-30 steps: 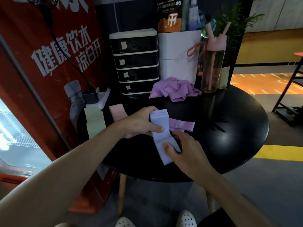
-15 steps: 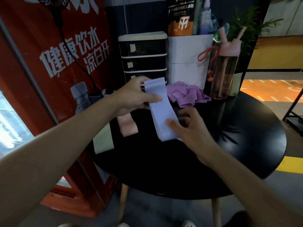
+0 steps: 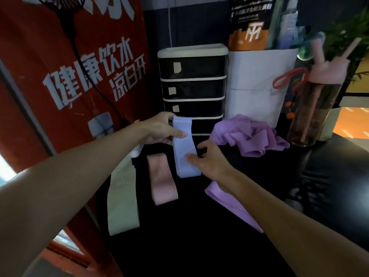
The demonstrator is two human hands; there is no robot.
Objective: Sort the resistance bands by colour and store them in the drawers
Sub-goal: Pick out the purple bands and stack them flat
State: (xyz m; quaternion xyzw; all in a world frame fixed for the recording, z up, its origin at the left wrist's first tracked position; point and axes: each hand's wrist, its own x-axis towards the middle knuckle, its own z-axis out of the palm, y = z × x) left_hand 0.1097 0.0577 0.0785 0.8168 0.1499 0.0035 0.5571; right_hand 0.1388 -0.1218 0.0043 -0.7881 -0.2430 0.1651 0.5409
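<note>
I log: left grip [image 3: 159, 129] pinches top of blue band [image 3: 184, 151], frame centre | right grip [image 3: 211, 162] pinches its lower edge | drawers [image 3: 192, 88] behind.

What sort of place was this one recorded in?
Probably a gym or fitness studio corner: a blue band held up, more resistance bands on the black table, a pink-lidded sports bottle, and a red banner about healthy drinking water.
</note>
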